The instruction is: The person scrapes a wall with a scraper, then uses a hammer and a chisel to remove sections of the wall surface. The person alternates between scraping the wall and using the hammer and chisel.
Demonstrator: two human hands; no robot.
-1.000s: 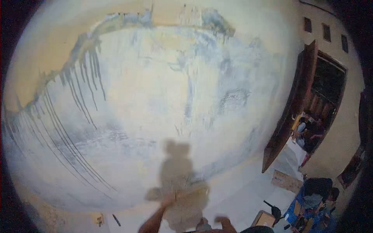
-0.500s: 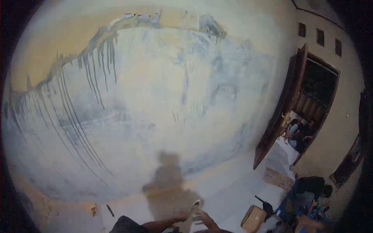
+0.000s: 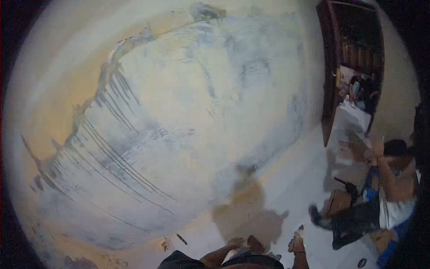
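My left hand (image 3: 235,243) and right hand (image 3: 296,244) sit low at frame bottom, grip unclear, left one nearer the small dark tool (image 3: 182,239) lying to its left, long axis diagonal on the floor (image 3: 291,188).
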